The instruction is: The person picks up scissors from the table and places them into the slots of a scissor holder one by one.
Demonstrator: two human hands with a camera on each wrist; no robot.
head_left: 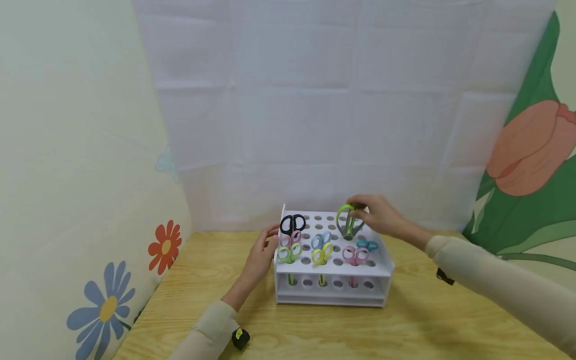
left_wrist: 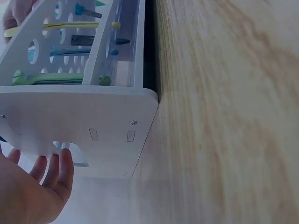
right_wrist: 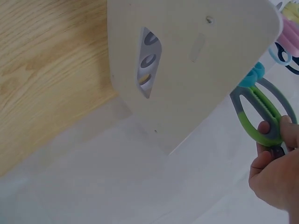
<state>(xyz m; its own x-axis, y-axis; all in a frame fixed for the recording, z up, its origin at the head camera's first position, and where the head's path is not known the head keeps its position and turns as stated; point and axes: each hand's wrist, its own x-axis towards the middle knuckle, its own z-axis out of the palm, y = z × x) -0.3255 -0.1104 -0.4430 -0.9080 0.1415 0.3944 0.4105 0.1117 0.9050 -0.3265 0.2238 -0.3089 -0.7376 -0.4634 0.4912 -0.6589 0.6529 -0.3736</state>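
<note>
A white rack [head_left: 333, 270] with rows of round holes stands on the table. My right hand [head_left: 380, 215] pinches the handle end of green-and-grey scissors [right_wrist: 268, 105] over the rack's back right part. The scissors point downward, their tip end hidden in the head view. My left hand [head_left: 259, 255] is at the rack's left side panel [left_wrist: 107, 121], fingertips by its cutout. Black scissors [head_left: 293, 226], light green scissors [head_left: 290, 254], blue scissors [head_left: 320, 242], yellow scissors [head_left: 322, 256], teal scissors [head_left: 366, 245] and pink scissors [head_left: 355, 256] stand in holes, handles up.
The wooden table [head_left: 189, 300] extends around the rack. Behind it hangs a creased white cloth [head_left: 315, 125]. Flower-patterned walls flank both sides. One small black object [head_left: 240, 339] shows beside the left sleeve, another [head_left: 444, 276] beneath the right sleeve.
</note>
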